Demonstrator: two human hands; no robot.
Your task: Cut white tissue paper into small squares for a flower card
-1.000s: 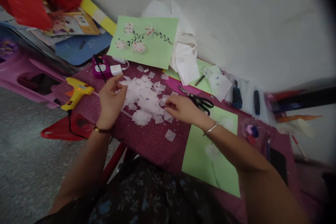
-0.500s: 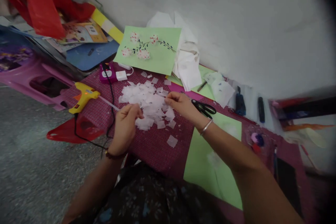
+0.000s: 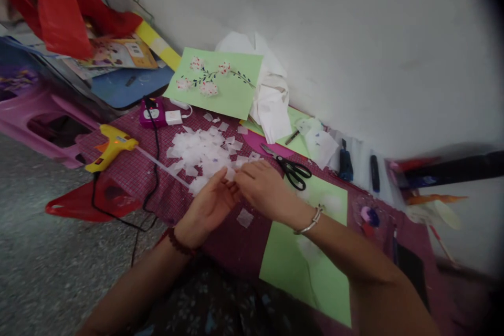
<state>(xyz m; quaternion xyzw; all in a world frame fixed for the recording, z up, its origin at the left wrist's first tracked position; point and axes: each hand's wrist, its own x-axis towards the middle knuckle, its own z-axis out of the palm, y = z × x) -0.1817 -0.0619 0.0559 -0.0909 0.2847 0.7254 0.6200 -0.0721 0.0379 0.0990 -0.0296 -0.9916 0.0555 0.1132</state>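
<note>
My left hand (image 3: pixel 212 203), palm turned up and fingers curled, meets my right hand (image 3: pixel 265 189) just in front of a heap of white tissue-paper squares (image 3: pixel 200 149). The right fingers are pressed together against the left fingertips. White shows beside the fingertips, but I cannot tell whether it is a held piece or part of the heap. One loose square (image 3: pixel 244 217) lies on the table below the hands. Black-handled scissors (image 3: pixel 293 169) rest open behind my right wrist. A yellow glue gun (image 3: pixel 112 148) with a long glue stick lies to the left.
Green paper with pink-and-white flowers (image 3: pixel 214 102) leans at the back. Another green sheet (image 3: pixel 283 254) lies under my right forearm. A purple power socket (image 3: pixel 151 114) and black cord (image 3: pixel 156 155) are at left. A pink stool (image 3: pixel 23 126) and red bag (image 3: pixel 79 205) sit beyond the table edge.
My hands were apart, each pinched over the heap; they have come together at its near edge. The left hand has turned palm up. The camera view has shifted slightly.
</note>
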